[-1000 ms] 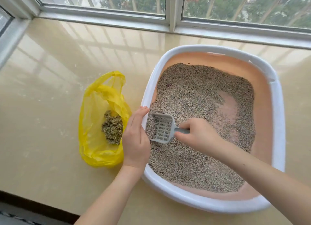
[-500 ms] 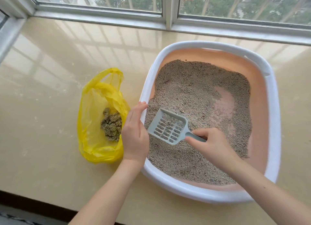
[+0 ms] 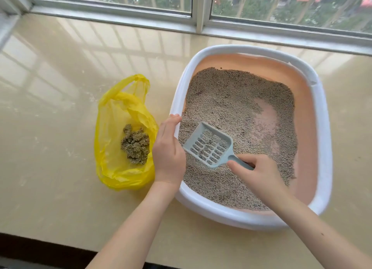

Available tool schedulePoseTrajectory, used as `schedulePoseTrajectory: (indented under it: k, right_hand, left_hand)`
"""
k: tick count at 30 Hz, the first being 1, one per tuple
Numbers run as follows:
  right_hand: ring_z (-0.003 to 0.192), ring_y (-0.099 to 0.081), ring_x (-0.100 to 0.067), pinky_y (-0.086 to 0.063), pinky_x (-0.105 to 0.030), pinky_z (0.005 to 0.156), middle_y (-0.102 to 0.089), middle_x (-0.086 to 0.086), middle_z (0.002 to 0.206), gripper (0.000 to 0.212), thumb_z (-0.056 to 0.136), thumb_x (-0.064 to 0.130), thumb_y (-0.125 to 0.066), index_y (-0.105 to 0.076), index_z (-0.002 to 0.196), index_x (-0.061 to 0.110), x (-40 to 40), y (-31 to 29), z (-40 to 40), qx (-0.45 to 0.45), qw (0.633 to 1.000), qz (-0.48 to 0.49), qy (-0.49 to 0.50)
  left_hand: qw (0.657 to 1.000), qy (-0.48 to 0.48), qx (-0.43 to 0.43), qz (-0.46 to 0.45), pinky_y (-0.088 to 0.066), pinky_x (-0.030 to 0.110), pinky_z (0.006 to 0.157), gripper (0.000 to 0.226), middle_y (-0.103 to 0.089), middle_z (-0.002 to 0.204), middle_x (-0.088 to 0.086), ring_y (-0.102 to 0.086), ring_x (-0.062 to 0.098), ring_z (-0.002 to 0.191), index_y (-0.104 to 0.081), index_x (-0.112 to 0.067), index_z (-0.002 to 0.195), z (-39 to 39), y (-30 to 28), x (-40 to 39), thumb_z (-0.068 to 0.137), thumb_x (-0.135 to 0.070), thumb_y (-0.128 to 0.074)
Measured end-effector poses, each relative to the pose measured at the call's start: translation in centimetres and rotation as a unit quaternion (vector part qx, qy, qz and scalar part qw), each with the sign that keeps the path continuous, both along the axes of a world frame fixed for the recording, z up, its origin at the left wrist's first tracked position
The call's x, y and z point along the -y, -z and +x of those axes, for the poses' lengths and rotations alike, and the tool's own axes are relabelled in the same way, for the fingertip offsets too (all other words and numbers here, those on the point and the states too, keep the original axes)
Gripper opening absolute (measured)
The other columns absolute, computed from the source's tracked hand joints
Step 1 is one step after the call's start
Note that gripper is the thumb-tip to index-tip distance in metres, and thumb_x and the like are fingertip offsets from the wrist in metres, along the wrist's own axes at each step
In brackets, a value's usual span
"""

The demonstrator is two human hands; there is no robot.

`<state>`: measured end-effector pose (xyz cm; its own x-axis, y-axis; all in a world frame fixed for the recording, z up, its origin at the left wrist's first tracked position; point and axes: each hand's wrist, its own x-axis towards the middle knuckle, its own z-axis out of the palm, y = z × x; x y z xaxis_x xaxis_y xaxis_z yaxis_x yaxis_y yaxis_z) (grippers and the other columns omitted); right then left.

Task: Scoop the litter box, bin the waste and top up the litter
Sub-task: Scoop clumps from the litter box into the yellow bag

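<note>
Right grip [image 3: 259,172] is curled around the handle of the scoop [image 3: 209,146], pinching it near where the handle meets the blade — that is the sensible place to hold it, I judge, since a short hold gives control over the tilt. Left grip [image 3: 168,148] has its fingers curved over the near left rim of the box [image 3: 326,148], steadying it; it holds nothing else.

I see the scoop as pale blue-grey plastic with rows of slots, lifted at a slant over the left part of the litter [image 3: 231,99], its front edge toward the window. It looks stiff and very light. Only a few grains sit on the slots, so I judge it nearly empty.

Litter is grey-tan and granular, loose and pourable — it will slide off a tilted blade and sift through the slots, while clumps should stay. It is thin: a bare patch of the pink floor shows right of centre. A top-up looks due.

Box is a wide tray, pink inside with a white rim, rigid and probably heavy enough with litter to stay put when braced.

Just left of the box, on the pale glossy counter [image 3: 60,128], lies an open yellow bag [image 3: 112,168] — thin, soft, floppy film — with dark clumps of waste [image 3: 135,146] in it.
</note>
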<state>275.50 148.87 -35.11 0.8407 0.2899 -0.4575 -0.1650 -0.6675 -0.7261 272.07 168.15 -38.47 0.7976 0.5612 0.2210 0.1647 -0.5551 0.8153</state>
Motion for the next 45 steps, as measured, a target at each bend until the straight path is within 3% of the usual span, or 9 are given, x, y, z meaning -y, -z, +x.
schedulePoseTrajectory:
  k: [10, 17, 20, 23, 27, 35, 39, 43, 45]
  right_hand:
    - [0.045, -0.025, -0.011, -0.017, -0.025, 0.045, -0.030, 0.006, 0.046, 0.037, 0.087, 0.026, -0.063, -0.051, 0.060, 0.003, -3.9, -4.6, -1.0, 0.110, 0.993, -0.001, 0.052]
    - [0.047, -0.039, -0.011, -0.030, -0.028, 0.046, -0.050, 0.004, 0.050, 0.023, 0.085, 0.032, -0.062, -0.067, 0.071, 0.014, -10.6, -6.1, -2.4, 0.191, 0.981, -0.021, -0.019]
    - [0.058, -0.053, -0.023, -0.041, -0.036, 0.052, -0.057, -0.001, 0.057, 0.028, 0.086, 0.038, -0.057, -0.064, 0.073, 0.015, -13.9, -4.8, -3.2, 0.271, 0.953, -0.108, -0.080]
    - [0.055, -0.057, -0.029, -0.027, -0.026, 0.046, -0.057, -0.001, 0.058, 0.025, 0.082, 0.031, -0.065, -0.054, 0.065, 0.017, -16.3, -3.1, -4.1, 0.369, 0.897, -0.200, -0.138]
    - [0.042, -0.055, -0.028, -0.022, -0.023, 0.042, -0.052, -0.001, 0.055, 0.019, 0.071, 0.022, -0.079, -0.061, 0.066, 0.017, -18.7, -1.6, -5.5, 0.379, 0.857, -0.288, -0.200]
    - [0.049, -0.052, -0.026, -0.029, -0.025, 0.040, -0.050, -0.004, 0.058, 0.031, 0.054, 0.006, -0.086, -0.072, 0.080, 0.014, -19.5, -0.9, -6.0, 0.455, 0.803, -0.317, -0.217]
    - [0.051, -0.053, -0.027, -0.030, -0.025, 0.043, -0.050, -0.003, 0.063, 0.015, 0.077, 0.015, -0.069, -0.072, 0.092, 0.016, -18.5, -0.7, -6.0, 0.456, 0.840, -0.236, -0.176]
    - [0.058, -0.050, -0.018, -0.039, -0.033, 0.054, -0.051, 0.004, 0.058, 0.017, 0.090, 0.026, -0.059, -0.065, 0.077, 0.017, -17.5, -1.3, -5.5, 0.239, 0.966, -0.075, -0.057]
    - [0.057, -0.036, -0.010, -0.030, -0.032, 0.054, -0.041, 0.008, 0.056, 0.023, 0.087, 0.026, -0.063, -0.064, 0.075, 0.007, -16.5, -1.9, -4.7, 0.149, 0.988, 0.036, 0.016]
  left_hand:
    - [0.991, 0.011, -0.008, -0.132, -0.043, 0.030, 0.100, 0.044, -0.062, 0.116, -0.004, -0.054, 0.005, 0.115, -0.059, -0.016, 0.118, -1.6, -1.4, -4.2, 0.081, -0.001, -0.039]
    - [0.994, -0.085, -0.028, -0.068, -0.042, 0.026, 0.098, 0.042, -0.060, 0.118, -0.005, -0.054, 0.007, 0.112, -0.058, -0.017, 0.121, -5.0, -1.7, -12.7, 0.081, -0.003, -0.050]
    - [0.988, -0.127, -0.082, -0.020, -0.033, 0.020, 0.095, 0.049, -0.056, 0.123, 0.004, -0.051, 0.018, 0.117, -0.052, -0.010, 0.126, -6.2, -0.9, -15.1, 0.078, -0.001, -0.059]
    - [0.977, -0.144, -0.154, -0.044, -0.032, 0.025, 0.098, 0.056, -0.050, 0.132, 0.007, -0.046, 0.021, 0.123, -0.045, -0.008, 0.131, -7.2, 0.3, -16.4, 0.078, -0.007, -0.063]
    - [0.968, -0.127, -0.191, -0.105, -0.042, 0.034, 0.098, 0.059, -0.049, 0.134, 0.006, -0.050, 0.020, 0.120, -0.041, -0.009, 0.134, -8.3, 1.8, -16.9, 0.079, -0.009, -0.063]
    - [0.962, -0.138, -0.161, -0.170, -0.048, 0.025, 0.080, 0.057, -0.058, 0.102, -0.002, -0.058, 0.014, 0.088, -0.047, -0.012, 0.131, -8.8, 1.2, -17.0, 0.078, 0.003, -0.059]
    - [0.958, -0.150, -0.156, -0.190, -0.044, 0.020, 0.076, 0.053, -0.059, 0.100, -0.003, -0.059, 0.013, 0.088, -0.048, -0.015, 0.129, -8.8, 0.8, -16.7, 0.079, 0.001, -0.059]
    - [0.965, -0.140, -0.170, -0.139, -0.047, 0.030, 0.084, 0.051, -0.061, 0.110, 0.002, -0.058, 0.018, 0.094, -0.049, -0.013, 0.125, -8.5, 0.9, -16.0, 0.077, -0.004, -0.062]
    - [0.976, -0.135, -0.165, -0.053, -0.044, 0.039, 0.094, 0.051, -0.057, 0.115, 0.008, -0.055, 0.025, 0.104, -0.051, -0.010, 0.124, -8.2, 0.8, -15.4, 0.074, -0.005, -0.064]
